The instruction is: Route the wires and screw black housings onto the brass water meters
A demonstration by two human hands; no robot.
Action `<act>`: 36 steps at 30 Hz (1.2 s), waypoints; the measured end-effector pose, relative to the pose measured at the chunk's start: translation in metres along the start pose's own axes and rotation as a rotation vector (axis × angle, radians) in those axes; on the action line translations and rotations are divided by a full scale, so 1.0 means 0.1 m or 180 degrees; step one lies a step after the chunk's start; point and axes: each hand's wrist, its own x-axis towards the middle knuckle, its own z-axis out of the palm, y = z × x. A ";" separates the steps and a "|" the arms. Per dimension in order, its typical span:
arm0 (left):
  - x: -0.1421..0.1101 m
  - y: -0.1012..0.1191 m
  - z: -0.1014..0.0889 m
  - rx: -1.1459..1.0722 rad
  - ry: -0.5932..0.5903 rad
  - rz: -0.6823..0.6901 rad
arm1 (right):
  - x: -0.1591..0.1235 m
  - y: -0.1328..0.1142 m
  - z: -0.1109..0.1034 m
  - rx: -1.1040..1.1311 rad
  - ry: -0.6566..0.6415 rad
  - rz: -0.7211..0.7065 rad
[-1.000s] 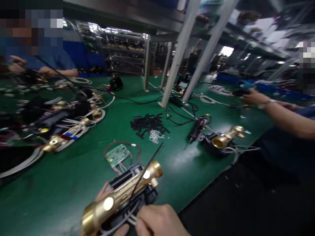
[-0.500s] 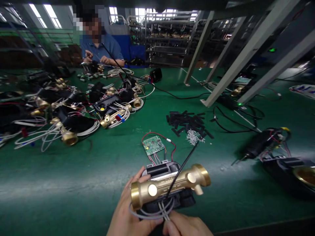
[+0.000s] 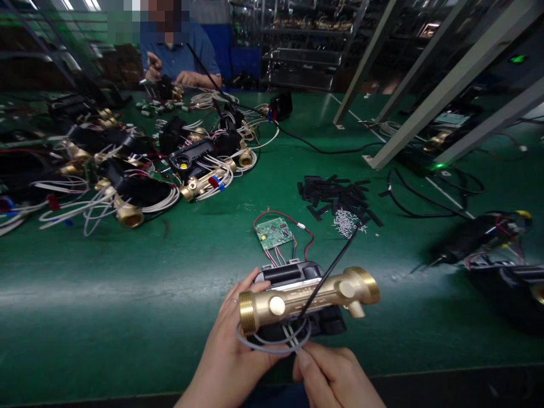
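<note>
My left hand is wrapped round the left side of a meter with a threaded brass pipe body and a black plastic housing. Thumb and fingers of my right hand pinch thin grey cables just below the brass body. The cables loop under the pipe's left end. A black rod-like strip slants across the brass body. Behind the meter, a green circuit board lies on the bench, joined to the housing by coloured wires.
Black strips and a heap of small pale pins or screws lie beyond the meter. A black electric screwdriver rests at right. Wired brass meters crowd the left. Metal posts rise at right. A co-worker sits opposite.
The camera view has tilted down and swung left, so the bench contents appear higher and further right. Both hands keep their hold on the meter and cables.
</note>
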 end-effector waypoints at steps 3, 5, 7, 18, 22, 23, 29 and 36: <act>-0.01 0.00 0.01 0.0014 -0.0030 -0.0058 | 0.01 -0.04 -0.05 0.0250 -0.0105 0.0206; -0.01 0.00 0.02 0.0029 -0.0037 -0.0082 | 0.01 -0.07 -0.09 0.0200 -0.0236 0.0301; -0.02 -0.01 0.02 0.0089 -0.0056 -0.0046 | 0.02 -0.10 -0.11 -0.0176 -0.0330 0.0196; 0.04 0.08 0.14 0.0989 0.0067 -0.0227 | 0.00 -0.15 -0.10 -0.2435 0.0285 -0.1065; 0.05 0.12 0.15 0.1052 0.0018 -0.0305 | 0.01 -0.30 -0.32 -0.1759 0.1244 -0.1655; 0.04 0.11 0.15 0.1078 -0.0011 -0.0290 | 0.04 -0.34 -0.34 -0.1680 0.1444 -0.1799; -0.04 -0.03 0.22 0.1664 0.0182 -0.0084 | 0.18 -0.32 -0.05 -0.1906 0.1498 -0.2362; -0.08 0.01 0.23 0.1869 0.0306 0.0001 | 0.06 -0.12 0.02 -0.1741 0.1676 -0.2015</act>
